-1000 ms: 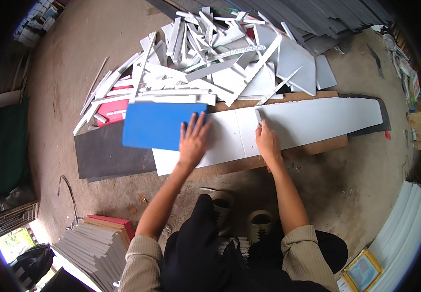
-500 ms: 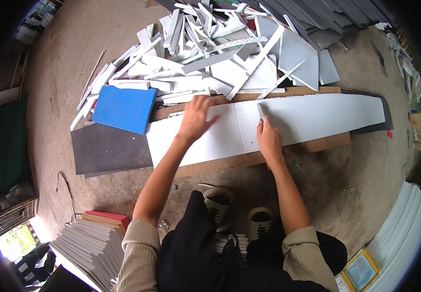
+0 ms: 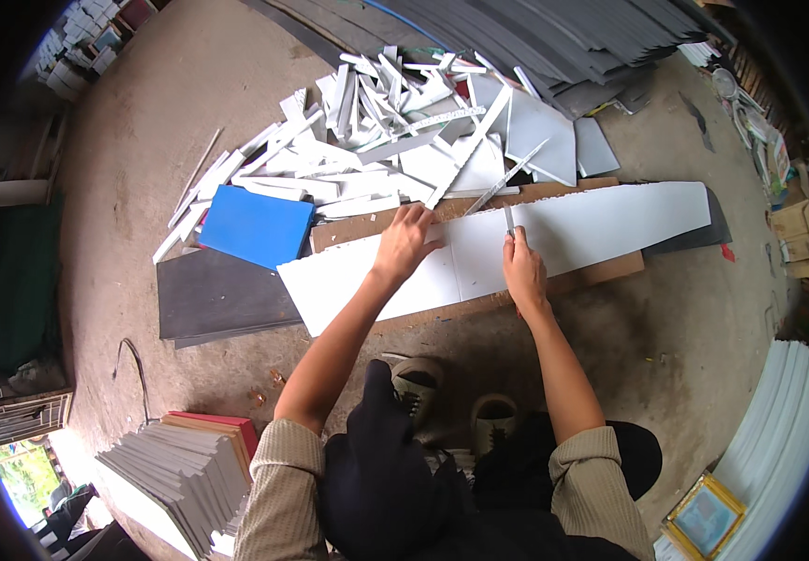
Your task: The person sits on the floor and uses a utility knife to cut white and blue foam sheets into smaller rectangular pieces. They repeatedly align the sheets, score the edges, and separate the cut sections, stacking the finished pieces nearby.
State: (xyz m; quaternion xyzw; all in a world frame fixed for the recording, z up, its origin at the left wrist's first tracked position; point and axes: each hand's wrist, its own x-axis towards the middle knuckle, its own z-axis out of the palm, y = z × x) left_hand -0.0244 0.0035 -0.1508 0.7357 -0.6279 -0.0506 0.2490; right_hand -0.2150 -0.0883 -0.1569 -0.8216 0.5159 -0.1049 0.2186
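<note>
A long white sheet lies crosswise before me, with a faint line across it and a ragged far edge. My right hand is closed around a knife with a slim blade pointing away from me, over the sheet just right of the line. My left hand rests at the sheet's far edge left of the line, fingers bent over it and thumb apart. Beneath the sheet is a brown board. A blue block sits on a dark grey sheet at the left.
Beyond the sheet spreads a pile of white and grey offcut strips. Dark grey sheets are stacked at the far right. Near me on the left stand grey panels; white panels and a gold-framed picture are at the right.
My left hand has come down onto the sheet's far edge and shifted right. The sheet's left end has swung slightly nearer me. The knife stays in my right hand, and the view has shifted.
</note>
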